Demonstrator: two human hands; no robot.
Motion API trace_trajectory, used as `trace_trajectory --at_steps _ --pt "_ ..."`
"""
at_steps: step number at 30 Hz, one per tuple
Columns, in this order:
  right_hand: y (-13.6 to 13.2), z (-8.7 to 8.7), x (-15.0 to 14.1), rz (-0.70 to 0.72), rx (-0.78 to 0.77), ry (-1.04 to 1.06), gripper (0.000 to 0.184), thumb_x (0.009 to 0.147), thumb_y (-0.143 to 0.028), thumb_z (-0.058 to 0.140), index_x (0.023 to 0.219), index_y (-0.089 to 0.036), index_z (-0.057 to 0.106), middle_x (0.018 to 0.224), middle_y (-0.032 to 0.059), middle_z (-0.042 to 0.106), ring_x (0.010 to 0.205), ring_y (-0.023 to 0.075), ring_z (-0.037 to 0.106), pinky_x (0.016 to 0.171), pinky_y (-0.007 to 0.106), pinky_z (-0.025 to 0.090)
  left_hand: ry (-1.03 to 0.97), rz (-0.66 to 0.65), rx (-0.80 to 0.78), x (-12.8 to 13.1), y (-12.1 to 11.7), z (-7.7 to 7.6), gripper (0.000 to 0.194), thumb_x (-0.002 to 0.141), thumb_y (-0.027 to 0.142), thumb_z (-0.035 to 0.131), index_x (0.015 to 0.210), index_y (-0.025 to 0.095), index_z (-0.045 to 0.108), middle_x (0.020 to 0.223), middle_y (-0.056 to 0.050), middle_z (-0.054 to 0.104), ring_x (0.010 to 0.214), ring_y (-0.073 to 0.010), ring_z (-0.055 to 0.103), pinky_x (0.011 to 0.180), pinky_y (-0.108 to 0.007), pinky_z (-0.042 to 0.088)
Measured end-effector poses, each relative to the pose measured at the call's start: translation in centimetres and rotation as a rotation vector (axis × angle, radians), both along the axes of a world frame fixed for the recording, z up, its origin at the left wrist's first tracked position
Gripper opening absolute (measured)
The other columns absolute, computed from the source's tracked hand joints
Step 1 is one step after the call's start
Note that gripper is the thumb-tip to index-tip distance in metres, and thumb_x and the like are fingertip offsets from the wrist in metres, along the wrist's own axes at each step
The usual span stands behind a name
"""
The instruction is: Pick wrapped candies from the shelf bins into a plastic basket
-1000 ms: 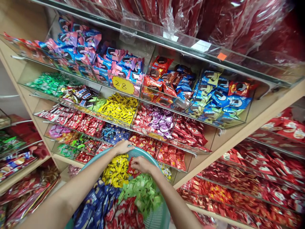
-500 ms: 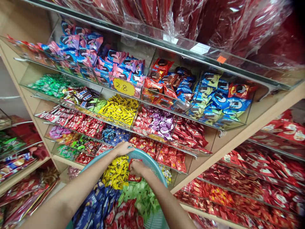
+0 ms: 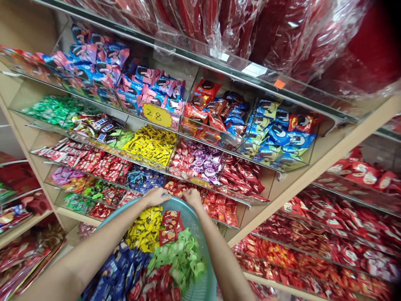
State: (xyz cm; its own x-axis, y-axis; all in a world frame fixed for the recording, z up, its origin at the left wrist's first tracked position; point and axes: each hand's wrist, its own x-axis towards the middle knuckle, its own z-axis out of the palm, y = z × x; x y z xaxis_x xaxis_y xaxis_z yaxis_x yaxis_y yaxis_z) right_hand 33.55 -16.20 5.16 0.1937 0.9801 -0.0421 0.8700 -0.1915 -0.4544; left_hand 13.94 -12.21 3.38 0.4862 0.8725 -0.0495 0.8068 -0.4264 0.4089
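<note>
A teal plastic basket [image 3: 205, 251] is in front of me at the bottom of the view. Inside it lie yellow wrapped candies [image 3: 144, 228], a few red packets [image 3: 170, 228], pale green candies [image 3: 181, 255], blue packets [image 3: 115, 271] and red-and-white packets [image 3: 156, 284]. My left hand [image 3: 156, 196] is closed on the basket's far rim. Reaching past that rim, my right hand [image 3: 192, 196] is at a low shelf bin of red packets [image 3: 176, 188]. Its fingers are curled down among them, and what they grip is hidden.
Clear-fronted shelf bins hold yellow candies [image 3: 150, 144], purple-wrapped candies [image 3: 208, 161] and blue-and-pink packets [image 3: 108, 62]. A yellow "28" price tag [image 3: 157, 115] hangs on one bin. More shelves of red packets [image 3: 328, 238] stand to the right, beyond a wooden panel [image 3: 297, 184].
My right hand has left the basket's inside and moved up to the shelf bin. Red packets now show lying in the basket where it was. My left hand stays on the rim.
</note>
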Motion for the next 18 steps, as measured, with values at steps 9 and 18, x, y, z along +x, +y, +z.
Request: trace_trajectory --at_steps 9,18 --pt "2.8 -2.1 -2.9 -0.269 -0.082 0.029 0.052 0.072 -0.056 0.055 0.098 -0.012 0.062 0.104 0.0189 0.064 0.098 0.0287 0.061 0.075 0.034 0.047 -0.012 -0.018 0.014 -0.2 0.3 -0.2 0.044 0.077 0.06 0.039 0.086 0.025 0.063 0.084 -0.002 0.065 0.081 -0.0214 0.059 0.063 -0.025 0.036" --pt "3.2 -2.7 -2.9 -0.344 -0.096 0.174 0.044 0.066 -0.042 0.066 0.097 -0.011 0.062 0.108 0.018 0.063 0.1 0.0297 0.06 0.077 0.035 0.048 0.001 -0.018 0.03 -0.1 0.1 -0.3 0.043 0.078 0.06 0.037 0.08 0.025 0.062 0.08 -0.001 0.065 0.077 -0.0205 0.059 0.06 -0.025 0.035"
